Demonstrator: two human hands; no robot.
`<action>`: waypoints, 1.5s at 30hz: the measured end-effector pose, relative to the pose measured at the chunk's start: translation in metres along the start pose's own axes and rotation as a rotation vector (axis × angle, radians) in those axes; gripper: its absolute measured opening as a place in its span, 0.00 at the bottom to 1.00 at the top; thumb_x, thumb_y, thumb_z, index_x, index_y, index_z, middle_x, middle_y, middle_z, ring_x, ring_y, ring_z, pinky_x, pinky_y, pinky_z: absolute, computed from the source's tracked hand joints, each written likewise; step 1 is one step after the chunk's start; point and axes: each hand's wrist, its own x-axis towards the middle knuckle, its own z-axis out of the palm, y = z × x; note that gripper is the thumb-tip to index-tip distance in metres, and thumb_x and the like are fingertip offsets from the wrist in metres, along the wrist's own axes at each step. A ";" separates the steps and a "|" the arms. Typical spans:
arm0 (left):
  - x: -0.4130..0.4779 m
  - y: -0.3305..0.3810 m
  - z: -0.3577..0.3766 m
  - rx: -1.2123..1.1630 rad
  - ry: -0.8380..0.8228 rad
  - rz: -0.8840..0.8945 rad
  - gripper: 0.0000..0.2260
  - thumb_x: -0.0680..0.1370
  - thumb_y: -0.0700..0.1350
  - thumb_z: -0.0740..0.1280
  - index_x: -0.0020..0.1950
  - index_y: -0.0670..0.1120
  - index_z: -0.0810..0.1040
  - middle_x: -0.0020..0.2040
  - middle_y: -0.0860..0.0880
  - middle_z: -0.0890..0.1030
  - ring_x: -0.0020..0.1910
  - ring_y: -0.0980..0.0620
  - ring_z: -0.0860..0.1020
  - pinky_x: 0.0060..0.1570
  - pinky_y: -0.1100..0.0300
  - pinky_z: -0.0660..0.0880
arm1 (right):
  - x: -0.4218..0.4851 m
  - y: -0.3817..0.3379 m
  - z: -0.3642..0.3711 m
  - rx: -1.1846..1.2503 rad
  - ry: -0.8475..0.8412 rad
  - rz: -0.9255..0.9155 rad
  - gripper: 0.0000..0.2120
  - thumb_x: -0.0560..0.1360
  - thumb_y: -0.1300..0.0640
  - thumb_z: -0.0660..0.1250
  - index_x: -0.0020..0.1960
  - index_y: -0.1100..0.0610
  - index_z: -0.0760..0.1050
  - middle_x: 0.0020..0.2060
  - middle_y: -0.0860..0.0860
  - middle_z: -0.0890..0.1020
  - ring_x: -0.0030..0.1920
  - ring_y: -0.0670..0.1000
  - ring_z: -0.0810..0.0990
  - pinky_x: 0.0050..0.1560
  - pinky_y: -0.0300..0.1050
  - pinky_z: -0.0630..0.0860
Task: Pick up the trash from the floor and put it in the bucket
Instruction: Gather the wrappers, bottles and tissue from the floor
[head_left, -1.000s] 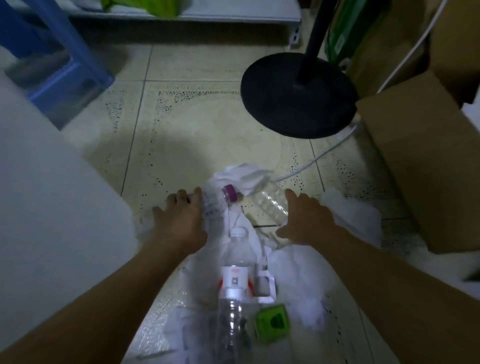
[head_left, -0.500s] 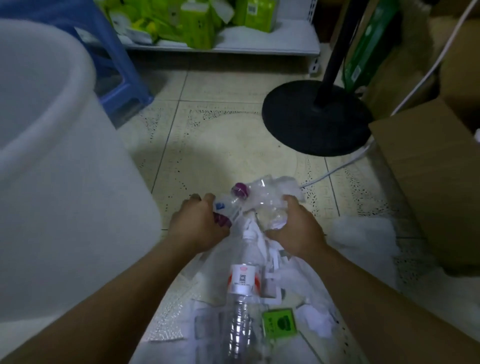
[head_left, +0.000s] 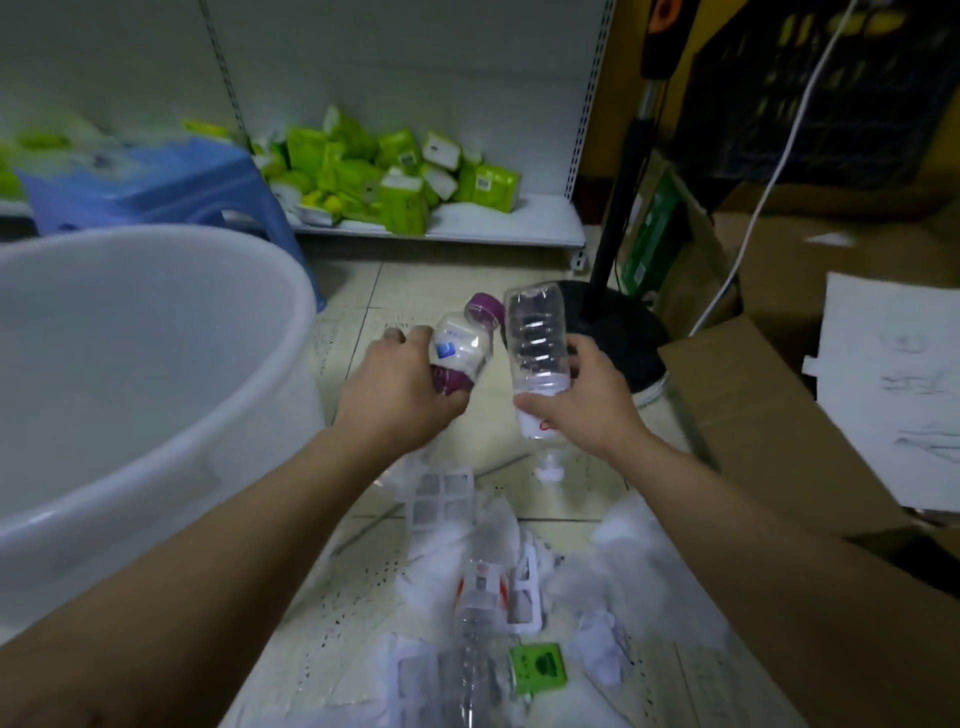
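Gripping purple-capped bottle in left hand, inverted clear bottle in right hand, beside white bucket at nine o'clock

Two human arms fill the lower half of the frame. The left forearm enters from the lower left corner and the right forearm from the lower right, both bare skin from the frame edge to the wrist. The left hand and right hand, near the centre, are bare too, knuckles showing; finer detail is lost to blur
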 end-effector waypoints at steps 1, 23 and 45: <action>0.007 0.006 -0.016 -0.015 0.043 0.016 0.28 0.66 0.57 0.72 0.62 0.48 0.71 0.54 0.43 0.74 0.52 0.44 0.75 0.49 0.52 0.72 | 0.005 -0.020 -0.008 0.030 0.017 -0.035 0.37 0.60 0.51 0.80 0.64 0.48 0.67 0.57 0.52 0.76 0.49 0.50 0.81 0.37 0.45 0.83; -0.008 -0.145 -0.208 -0.042 0.328 -0.158 0.29 0.71 0.58 0.71 0.69 0.47 0.71 0.65 0.44 0.76 0.63 0.45 0.73 0.61 0.51 0.70 | 0.014 -0.265 0.132 -0.086 -0.165 -0.284 0.37 0.66 0.38 0.72 0.69 0.54 0.68 0.65 0.53 0.76 0.62 0.53 0.75 0.58 0.45 0.71; -0.067 0.182 0.125 -0.155 -0.734 0.695 0.25 0.72 0.55 0.69 0.67 0.50 0.71 0.63 0.45 0.76 0.61 0.44 0.73 0.57 0.50 0.72 | -0.220 0.057 -0.209 -0.589 0.148 0.566 0.30 0.73 0.54 0.71 0.72 0.58 0.65 0.68 0.58 0.72 0.66 0.59 0.71 0.62 0.45 0.66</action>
